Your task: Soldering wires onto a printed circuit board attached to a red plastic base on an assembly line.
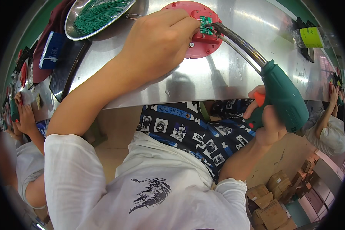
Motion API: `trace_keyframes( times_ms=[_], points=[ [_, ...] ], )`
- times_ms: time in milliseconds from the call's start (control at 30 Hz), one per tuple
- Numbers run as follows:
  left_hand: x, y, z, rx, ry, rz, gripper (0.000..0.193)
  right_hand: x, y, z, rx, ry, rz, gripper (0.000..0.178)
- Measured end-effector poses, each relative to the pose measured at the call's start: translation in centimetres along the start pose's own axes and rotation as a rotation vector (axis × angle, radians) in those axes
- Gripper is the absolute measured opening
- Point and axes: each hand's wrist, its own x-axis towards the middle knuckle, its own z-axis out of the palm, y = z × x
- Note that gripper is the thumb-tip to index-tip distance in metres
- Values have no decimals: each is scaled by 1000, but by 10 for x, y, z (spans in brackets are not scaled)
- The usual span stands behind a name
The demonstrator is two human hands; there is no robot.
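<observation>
Right hand (268,124), its grip wrapped around a green soldering gun (285,96), whose tip is at a small green circuit board (206,31) on a red round fixture (203,50) on the metal worktop (253,23). Left hand (163,40) at the board's left edge; whether its grip holds anything cannot be told.

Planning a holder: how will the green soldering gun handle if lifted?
Soldering gun: probably rear-heavy, given the bulky casing and slim barrel. Likely stiff, since the barrel looks metal. The slender tube beside it might bend.
</observation>
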Motion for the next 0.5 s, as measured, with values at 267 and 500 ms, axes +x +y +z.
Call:
trace_keyframes(
  times_ms=[267,500],
  points=[
    [-1,-1,0,-20,0,-13,15,1,-2,3,1,-36,29,55],
    [1,1,-1,-44,24,-15,14,1,-1,3,9,-30,36,55]
  ],
)
